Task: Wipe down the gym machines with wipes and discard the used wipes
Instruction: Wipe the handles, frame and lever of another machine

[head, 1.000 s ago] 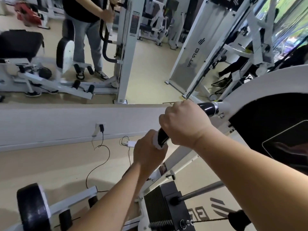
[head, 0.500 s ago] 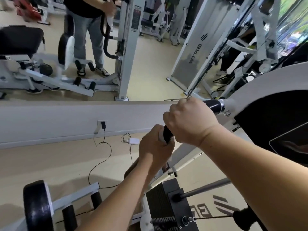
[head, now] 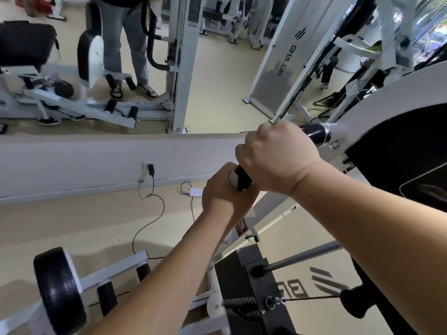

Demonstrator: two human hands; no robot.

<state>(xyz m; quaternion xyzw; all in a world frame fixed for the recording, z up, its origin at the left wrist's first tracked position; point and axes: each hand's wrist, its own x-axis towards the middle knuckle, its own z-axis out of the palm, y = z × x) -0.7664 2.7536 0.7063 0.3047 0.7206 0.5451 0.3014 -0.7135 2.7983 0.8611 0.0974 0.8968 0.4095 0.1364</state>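
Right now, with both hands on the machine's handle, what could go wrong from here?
1. The right hand grips the black handle bare and covers much of it; that stretch may go unwiped unless the hand shifts.
2. The left hand holds the wipe around the handle's lower end; a hard tug might move the lever and lift the weight stack below.
3. A charger cable loops across the floor beside the machine, a possible trip hazard.
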